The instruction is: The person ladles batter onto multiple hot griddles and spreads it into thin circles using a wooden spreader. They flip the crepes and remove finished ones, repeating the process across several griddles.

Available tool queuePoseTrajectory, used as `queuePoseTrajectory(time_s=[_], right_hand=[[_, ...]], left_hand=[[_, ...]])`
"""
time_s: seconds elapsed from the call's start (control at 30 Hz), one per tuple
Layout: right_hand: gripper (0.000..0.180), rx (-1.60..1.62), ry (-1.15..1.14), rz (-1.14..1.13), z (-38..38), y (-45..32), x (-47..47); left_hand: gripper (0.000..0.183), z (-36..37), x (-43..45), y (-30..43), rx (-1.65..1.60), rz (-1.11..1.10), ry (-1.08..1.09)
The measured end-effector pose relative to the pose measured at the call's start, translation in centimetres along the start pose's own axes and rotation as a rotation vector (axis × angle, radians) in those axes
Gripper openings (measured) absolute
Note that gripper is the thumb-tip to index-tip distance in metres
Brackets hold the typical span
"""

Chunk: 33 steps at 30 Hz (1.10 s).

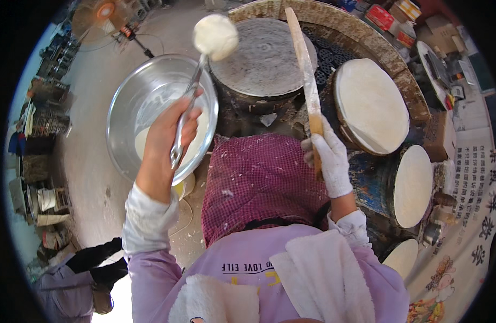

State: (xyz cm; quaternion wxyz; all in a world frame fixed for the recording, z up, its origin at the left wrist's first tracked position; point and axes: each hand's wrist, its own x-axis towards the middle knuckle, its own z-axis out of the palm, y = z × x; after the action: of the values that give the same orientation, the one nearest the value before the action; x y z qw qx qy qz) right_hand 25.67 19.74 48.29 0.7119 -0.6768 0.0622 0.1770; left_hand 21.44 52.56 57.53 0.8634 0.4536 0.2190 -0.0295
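My bare left hand point(169, 125) grips the metal handle of a ladle point(196, 74). Pale batter point(215, 37) covers the ladle's head, held up between a large metal basin point(124, 80) and a round griddle point(264, 60). More of the pale batter point(142, 141) lies in the bottom of the basin, partly hidden by my hand and forearm. In a white glove, my right hand point(332, 157) holds a long flat wooden spatula point(306, 66) by its lower end. The spatula's blade crosses over the right side of the griddle, whose grey top shows no batter.
To the right stand round griddles with pale sheets on them: a near one point(373, 105), another point(413, 185) and a partly hidden one point(401, 258). A curved, crusted wall point(377, 44) rims the stove. An orange-centred fan point(104, 10) stands at the upper left.
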Motion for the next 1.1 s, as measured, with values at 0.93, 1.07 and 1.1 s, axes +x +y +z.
queuePoseTrajectory(time_s=[0.93,1.07,1.1], right_hand=[[0.057,0.311,0.218,0.113,5.5,5.3,16.2],[0.055,0.225,0.213,0.04,10.2,1.8,22.6],[0.055,0.241,0.155,0.023,10.4,2.0,24.8]], left_hand=[[0.032,-0.2,18.0,-1.9,1.006,0.714,0.332],[0.026,-1.2,12.3,-5.5,0.575,0.14,0.272],[0.031,-1.4,11.4,-6.8,0.429,0.014,0.24]])
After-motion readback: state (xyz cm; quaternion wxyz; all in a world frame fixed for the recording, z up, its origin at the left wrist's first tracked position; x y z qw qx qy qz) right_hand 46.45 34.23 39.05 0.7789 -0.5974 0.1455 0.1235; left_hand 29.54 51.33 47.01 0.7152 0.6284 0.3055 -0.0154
